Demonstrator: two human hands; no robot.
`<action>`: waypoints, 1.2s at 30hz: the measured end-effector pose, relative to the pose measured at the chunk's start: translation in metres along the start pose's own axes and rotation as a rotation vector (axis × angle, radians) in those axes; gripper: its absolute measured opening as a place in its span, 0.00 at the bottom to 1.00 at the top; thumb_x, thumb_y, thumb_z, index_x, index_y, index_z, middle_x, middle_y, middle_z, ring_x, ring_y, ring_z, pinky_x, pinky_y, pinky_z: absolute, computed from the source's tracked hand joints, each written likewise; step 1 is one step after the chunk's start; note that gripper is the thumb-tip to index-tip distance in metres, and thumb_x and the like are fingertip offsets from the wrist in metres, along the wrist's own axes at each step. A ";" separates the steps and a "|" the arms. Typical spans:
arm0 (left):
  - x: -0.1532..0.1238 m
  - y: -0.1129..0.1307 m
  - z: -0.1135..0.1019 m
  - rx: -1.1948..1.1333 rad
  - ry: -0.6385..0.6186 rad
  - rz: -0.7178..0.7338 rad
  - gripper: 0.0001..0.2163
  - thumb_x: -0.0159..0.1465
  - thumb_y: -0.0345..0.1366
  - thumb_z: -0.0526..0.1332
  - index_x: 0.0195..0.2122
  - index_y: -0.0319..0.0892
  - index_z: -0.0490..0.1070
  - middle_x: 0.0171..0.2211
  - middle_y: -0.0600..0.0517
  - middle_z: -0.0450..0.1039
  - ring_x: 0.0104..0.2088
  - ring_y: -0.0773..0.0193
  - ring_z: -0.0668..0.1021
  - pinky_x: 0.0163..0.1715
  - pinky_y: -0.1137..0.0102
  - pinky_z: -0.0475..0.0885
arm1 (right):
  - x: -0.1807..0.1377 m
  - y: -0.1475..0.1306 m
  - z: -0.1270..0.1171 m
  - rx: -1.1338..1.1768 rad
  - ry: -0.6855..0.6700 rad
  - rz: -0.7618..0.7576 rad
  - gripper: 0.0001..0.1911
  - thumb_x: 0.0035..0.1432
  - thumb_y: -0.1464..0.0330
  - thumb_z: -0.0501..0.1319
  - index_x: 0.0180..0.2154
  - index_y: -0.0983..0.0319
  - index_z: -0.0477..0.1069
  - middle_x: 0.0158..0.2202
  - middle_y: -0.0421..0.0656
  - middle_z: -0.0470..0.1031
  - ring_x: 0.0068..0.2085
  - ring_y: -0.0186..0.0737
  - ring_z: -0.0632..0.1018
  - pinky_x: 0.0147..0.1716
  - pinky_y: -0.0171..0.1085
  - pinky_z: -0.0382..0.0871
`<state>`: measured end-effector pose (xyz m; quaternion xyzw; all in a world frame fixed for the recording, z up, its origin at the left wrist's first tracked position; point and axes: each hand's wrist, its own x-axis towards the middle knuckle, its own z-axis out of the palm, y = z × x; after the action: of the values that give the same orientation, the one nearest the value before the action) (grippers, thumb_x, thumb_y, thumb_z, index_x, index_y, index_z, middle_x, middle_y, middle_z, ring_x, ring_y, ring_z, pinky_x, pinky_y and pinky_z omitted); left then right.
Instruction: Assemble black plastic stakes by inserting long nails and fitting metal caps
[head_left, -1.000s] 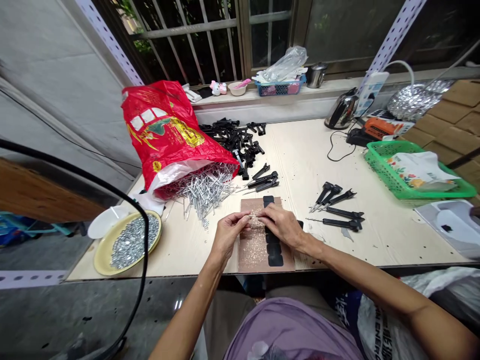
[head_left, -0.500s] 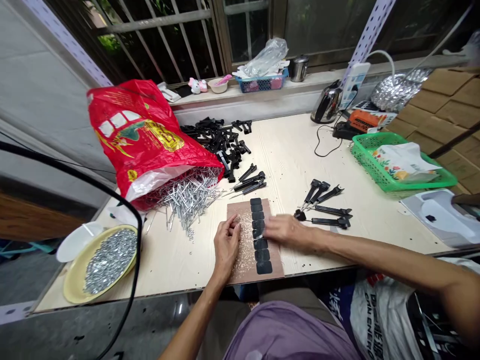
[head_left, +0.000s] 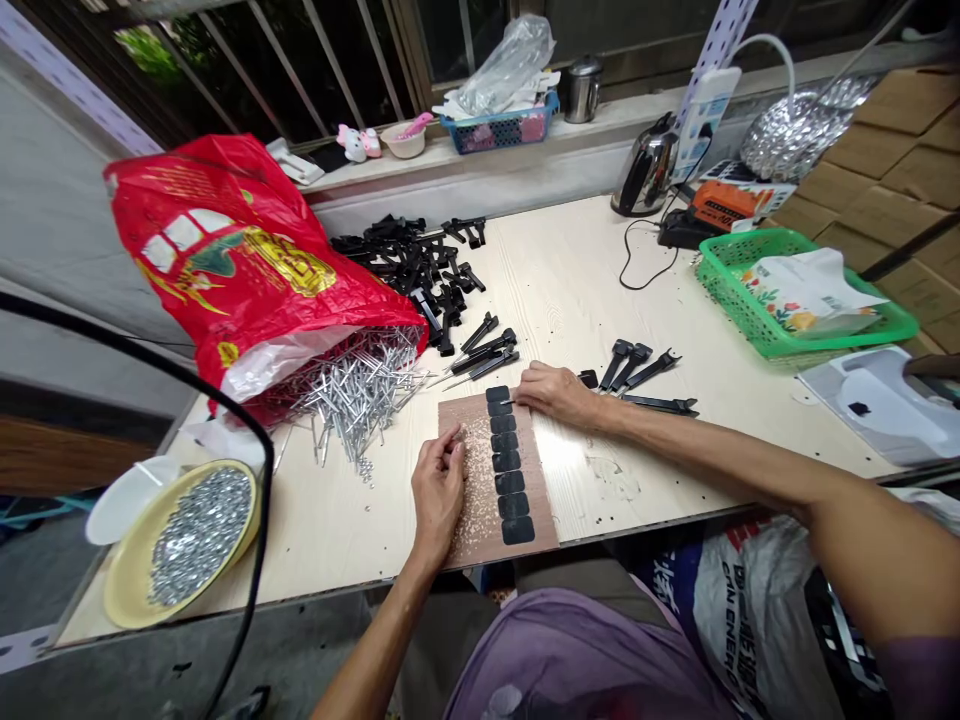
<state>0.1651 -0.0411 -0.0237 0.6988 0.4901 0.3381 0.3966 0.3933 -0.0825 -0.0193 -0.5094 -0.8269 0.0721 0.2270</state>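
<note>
A brown board (head_left: 469, 525) lies at the table's near edge, strewn with tiny pale specks. Along its right part runs a column of several black rounded-square pads (head_left: 511, 481). My right hand (head_left: 553, 394) is at the far end of this column, its fingers pinched together on a thin, small piece at the second pad; its kind is too small to tell. My left hand (head_left: 439, 490) rests over the board's left edge with thumb and forefinger closed together. Whatever is between them, if anything, is hidden. To the right lie several black-handled tools (head_left: 651, 369), partly behind my right hand.
A red bag (head_left: 247, 260) spills silvery rods (head_left: 360, 385) at left. Behind it are heaped black parts (head_left: 427, 265), with more black-handled pieces (head_left: 484, 350) nearer. A yellow bowl (head_left: 251, 530) holds small metal bits. A green basket (head_left: 814, 345) and a kettle (head_left: 649, 170) stand at right.
My right hand has moved from the middle of the pad column to its far end. My left hand stays at the board's left side. The whole view has shifted slightly.
</note>
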 end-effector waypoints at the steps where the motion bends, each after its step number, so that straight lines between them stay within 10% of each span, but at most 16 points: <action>1: 0.000 0.000 0.000 -0.005 -0.003 -0.010 0.16 0.63 0.42 0.56 0.51 0.45 0.70 0.37 0.50 0.69 0.33 0.65 0.73 0.35 0.71 0.68 | -0.001 0.002 -0.002 0.017 -0.005 -0.011 0.18 0.67 0.70 0.46 0.33 0.64 0.72 0.29 0.40 0.71 0.33 0.32 0.69 0.28 0.34 0.68; 15: 0.000 -0.002 0.001 0.005 -0.022 -0.021 0.17 0.64 0.42 0.55 0.52 0.46 0.69 0.36 0.51 0.68 0.29 0.67 0.71 0.32 0.71 0.68 | -0.004 -0.002 -0.008 0.052 -0.155 -0.220 0.17 0.67 0.70 0.46 0.36 0.62 0.72 0.34 0.42 0.72 0.37 0.35 0.67 0.32 0.33 0.64; 27: -0.001 -0.005 0.000 -0.024 -0.011 0.014 0.16 0.64 0.41 0.55 0.51 0.44 0.70 0.37 0.49 0.69 0.30 0.67 0.72 0.31 0.72 0.68 | -0.013 -0.023 -0.003 -0.012 -0.072 -0.064 0.21 0.69 0.69 0.41 0.37 0.65 0.72 0.33 0.43 0.69 0.37 0.35 0.67 0.32 0.33 0.62; 32: -0.003 -0.007 -0.002 -0.014 -0.009 0.033 0.16 0.64 0.42 0.54 0.51 0.44 0.71 0.38 0.48 0.70 0.29 0.67 0.73 0.31 0.71 0.69 | -0.033 -0.037 -0.004 0.007 -0.175 -0.380 0.15 0.67 0.73 0.47 0.38 0.65 0.72 0.30 0.43 0.70 0.33 0.35 0.67 0.30 0.34 0.60; 36: -0.002 -0.010 -0.003 -0.036 -0.004 0.049 0.16 0.65 0.42 0.54 0.51 0.44 0.70 0.40 0.47 0.71 0.29 0.67 0.73 0.30 0.71 0.70 | -0.039 -0.007 -0.039 -0.046 -0.171 -0.150 0.14 0.66 0.70 0.49 0.36 0.65 0.73 0.30 0.44 0.71 0.33 0.35 0.69 0.30 0.34 0.60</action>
<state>0.1576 -0.0406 -0.0314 0.7041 0.4657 0.3549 0.4017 0.4200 -0.1243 0.0054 -0.4431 -0.8805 0.0791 0.1485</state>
